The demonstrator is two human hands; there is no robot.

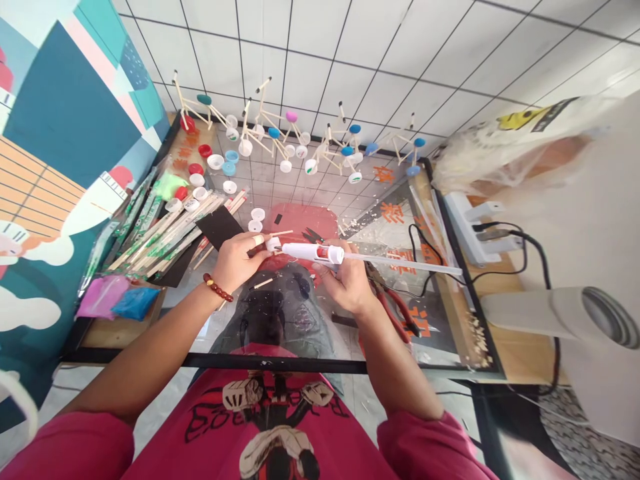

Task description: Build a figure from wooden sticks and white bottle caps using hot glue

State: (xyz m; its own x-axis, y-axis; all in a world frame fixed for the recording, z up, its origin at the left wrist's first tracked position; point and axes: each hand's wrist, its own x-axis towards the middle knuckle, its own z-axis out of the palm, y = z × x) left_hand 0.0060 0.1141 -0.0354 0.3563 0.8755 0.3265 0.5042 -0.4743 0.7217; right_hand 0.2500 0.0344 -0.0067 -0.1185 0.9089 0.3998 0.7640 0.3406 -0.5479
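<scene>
My right hand (345, 280) is closed round a white glue gun (313, 252) with a clear glue stick (400, 263) running out of its back to the right. Its nozzle points left at a small white bottle cap (273, 244). My left hand (240, 259) pinches that cap together with a thin wooden stick (283, 233). Both hands hover above the glass tabletop (280, 200), near its middle.
Several stick-and-cap models (280, 137) stand along the far edge by the tiled wall. Loose caps (215, 161) and a pile of chopsticks (165, 237) lie at the left. Red-handled pliers (395, 310), a power strip (467, 223) with a black cable and a paper roll (565, 313) are at the right.
</scene>
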